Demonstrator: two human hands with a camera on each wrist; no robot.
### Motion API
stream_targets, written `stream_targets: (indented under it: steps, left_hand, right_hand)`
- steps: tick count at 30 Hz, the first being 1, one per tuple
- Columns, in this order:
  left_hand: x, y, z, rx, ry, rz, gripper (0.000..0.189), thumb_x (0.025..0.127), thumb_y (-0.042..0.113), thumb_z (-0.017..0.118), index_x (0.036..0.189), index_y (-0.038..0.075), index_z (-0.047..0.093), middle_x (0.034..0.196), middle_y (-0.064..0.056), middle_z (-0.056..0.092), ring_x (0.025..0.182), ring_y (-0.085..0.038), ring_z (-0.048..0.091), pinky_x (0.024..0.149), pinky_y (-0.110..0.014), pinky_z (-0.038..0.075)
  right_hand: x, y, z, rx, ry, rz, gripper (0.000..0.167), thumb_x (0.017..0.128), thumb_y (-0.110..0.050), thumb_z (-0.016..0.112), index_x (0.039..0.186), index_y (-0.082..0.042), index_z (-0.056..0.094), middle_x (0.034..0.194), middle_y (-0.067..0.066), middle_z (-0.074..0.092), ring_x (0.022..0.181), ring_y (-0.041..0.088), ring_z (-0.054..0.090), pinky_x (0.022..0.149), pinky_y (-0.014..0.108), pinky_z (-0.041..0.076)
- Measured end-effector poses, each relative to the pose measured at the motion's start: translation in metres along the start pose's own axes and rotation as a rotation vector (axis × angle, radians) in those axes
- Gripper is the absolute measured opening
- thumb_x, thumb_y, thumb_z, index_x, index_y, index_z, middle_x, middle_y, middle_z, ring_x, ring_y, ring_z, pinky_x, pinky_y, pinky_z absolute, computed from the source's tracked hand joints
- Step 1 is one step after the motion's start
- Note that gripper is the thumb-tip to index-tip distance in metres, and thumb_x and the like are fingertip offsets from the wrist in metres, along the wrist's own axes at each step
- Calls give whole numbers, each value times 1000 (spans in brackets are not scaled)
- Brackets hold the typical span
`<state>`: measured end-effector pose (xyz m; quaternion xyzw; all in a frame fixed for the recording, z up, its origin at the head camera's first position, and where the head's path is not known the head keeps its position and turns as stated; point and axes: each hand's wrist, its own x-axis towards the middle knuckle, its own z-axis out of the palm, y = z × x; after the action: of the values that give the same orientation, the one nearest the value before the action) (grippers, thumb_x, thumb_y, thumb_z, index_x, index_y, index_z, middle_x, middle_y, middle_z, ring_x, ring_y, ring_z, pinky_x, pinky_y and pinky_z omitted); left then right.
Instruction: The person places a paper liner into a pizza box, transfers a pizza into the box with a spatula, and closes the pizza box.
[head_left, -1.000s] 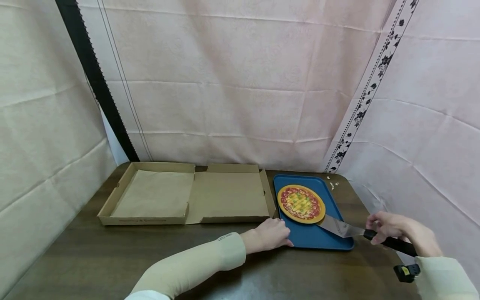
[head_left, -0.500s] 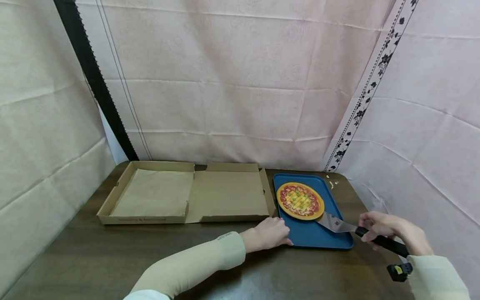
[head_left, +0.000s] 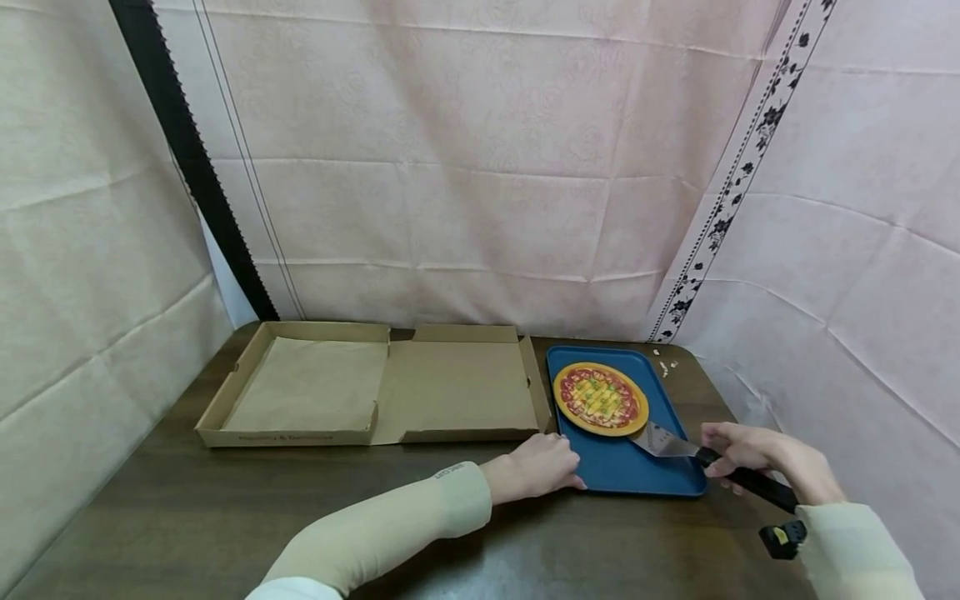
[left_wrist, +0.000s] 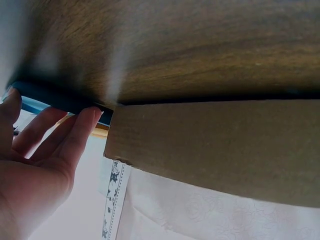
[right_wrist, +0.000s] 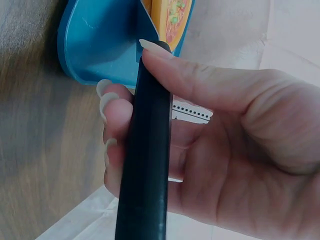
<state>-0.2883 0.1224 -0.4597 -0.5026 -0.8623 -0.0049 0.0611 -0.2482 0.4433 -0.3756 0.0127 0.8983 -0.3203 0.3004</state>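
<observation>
A round pizza (head_left: 601,399) with a yellow crust lies on a blue tray (head_left: 626,475) at the right of the table. My left hand (head_left: 537,468) holds the tray's near left corner; in the left wrist view its fingertips (left_wrist: 90,116) and thumb rest along the tray's edge. My right hand (head_left: 772,461) grips the black handle (right_wrist: 145,140) of a pizza spatula, thumb along the top and fingers curled round below. The metal blade (head_left: 663,442) slants over the tray, its front end hidden beneath the pizza's near right rim.
An open cardboard pizza box (head_left: 465,387) lies left of the tray, its flap edge right beside it. Brown paper (head_left: 311,385) lines the box's left half. Small white scraps (head_left: 663,369) lie behind the tray at right. Cloth curtains (head_left: 480,167) enclose the table.
My right hand has moved left with the spatula, and the blade has slid further in under the pizza. The pizza has shifted slightly towards the back. My left hand stays at the tray's corner.
</observation>
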Motion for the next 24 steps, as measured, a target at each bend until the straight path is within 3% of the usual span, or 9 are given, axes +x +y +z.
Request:
stream_targets:
  steps: [24]
  left_hand:
    - [1,-1,1,16,1,3,39,95,48,54,67,22,63,63,7,59,59,-6,55,50,-18,43]
  right_hand:
    - [15,-9,5,31,-17,11,21,93,-3,59,101,-2,39,76,13,54,58,18,52,54,27,48]
